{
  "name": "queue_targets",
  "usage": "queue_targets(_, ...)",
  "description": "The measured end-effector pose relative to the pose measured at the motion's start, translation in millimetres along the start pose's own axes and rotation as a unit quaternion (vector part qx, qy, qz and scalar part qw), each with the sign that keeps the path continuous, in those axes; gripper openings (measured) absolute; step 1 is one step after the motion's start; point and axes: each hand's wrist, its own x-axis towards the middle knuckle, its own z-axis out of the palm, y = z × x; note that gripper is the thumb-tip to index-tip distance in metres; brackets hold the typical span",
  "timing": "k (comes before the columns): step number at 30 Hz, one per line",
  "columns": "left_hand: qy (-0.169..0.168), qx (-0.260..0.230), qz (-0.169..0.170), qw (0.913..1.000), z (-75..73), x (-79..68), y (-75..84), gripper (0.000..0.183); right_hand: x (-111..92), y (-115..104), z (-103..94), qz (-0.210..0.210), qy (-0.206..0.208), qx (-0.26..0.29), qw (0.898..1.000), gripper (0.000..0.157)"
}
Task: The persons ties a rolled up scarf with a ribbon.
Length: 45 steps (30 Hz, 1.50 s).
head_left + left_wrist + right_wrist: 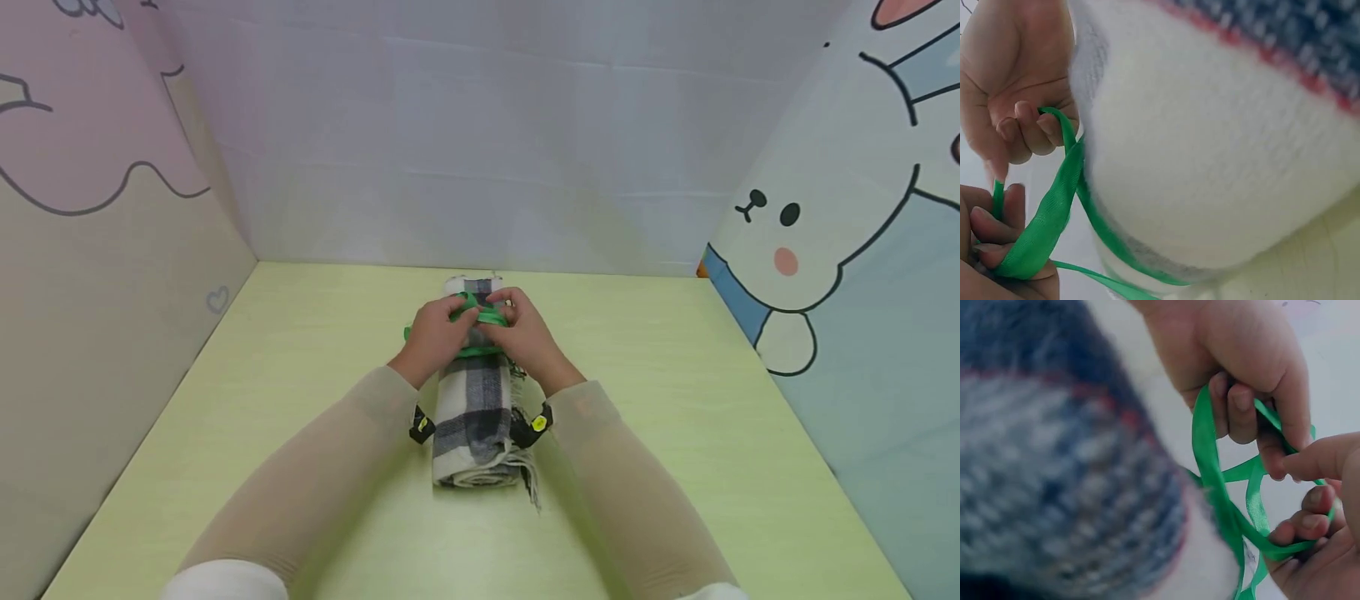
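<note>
A rolled plaid scarf (474, 417) in white, grey and black, fringed along one side, lies lengthwise on the table. A green ribbon (480, 352) passes round its far part, and loops of it rise between the hands. My left hand (438, 332) holds one part of the ribbon with curled fingers; my right hand (527, 335) grips another part. In the right wrist view the ribbon (1213, 456) crosses itself in loops, and the thumbs and fingertips of both hands meet close together. The left wrist view shows the ribbon (1044, 231) running from finger to finger beside the scarf (1197, 137).
The pale yellow-green table (300, 333) surrounds the scarf. A whitish cloth wall (480, 133) stands behind it, with printed side panels at the left (97, 292) and right (862, 350). Dark wrist cameras sit below both wrists, close to the scarf's sides.
</note>
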Motion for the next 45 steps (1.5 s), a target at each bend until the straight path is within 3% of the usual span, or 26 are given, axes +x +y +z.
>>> queue_targets(4,-0.03,0.054,0.01,0.998,-3.7,1.1,2.9,0.036,0.9,2.5,0.4,-0.047,0.005,-0.053,0.997,0.05)
queue_targets(8,-0.066,0.08,0.008,0.9946,-7.9,1.6,6.6,0.033,1.0,1.1,1.5,-0.067,-0.001,-0.115,0.991,0.042)
queue_targets(14,-0.086,0.078,-0.008,0.9933,-14.9,0.3,8.0,0.036,1.2,3.5,2.4,-0.053,-0.008,-0.164,0.985,0.025)
queue_targets(18,-0.09,0.066,-0.015,0.9936,-16.3,-0.5,8.3,0.038,-0.2,4.9,2.0,-0.039,-0.01,-0.16,0.986,0.019)
queue_targets(27,-0.083,0.07,-0.023,0.9938,-14.9,-1.3,13.0,0.041,0.8,7.0,1.2,-0.061,-0.008,-0.167,0.984,0.015)
queue_targets(34,-0.099,0.107,-0.011,0.9892,-20.4,0.6,16.0,0.043,0.7,4.8,-2.8,-0.057,-0.063,-0.16,0.984,0.023)
queue_targets(38,-0.098,0.143,0.0,0.9849,-23.2,3.1,18.1,0.042,2.2,3.9,-3.7,-0.062,-0.09,-0.13,0.986,0.031)
queue_targets(45,-0.083,0.151,0.0,0.985,-25.0,7.1,21.7,0.037,3.6,4.4,-1.6,-0.061,-0.11,-0.019,0.992,0.025)
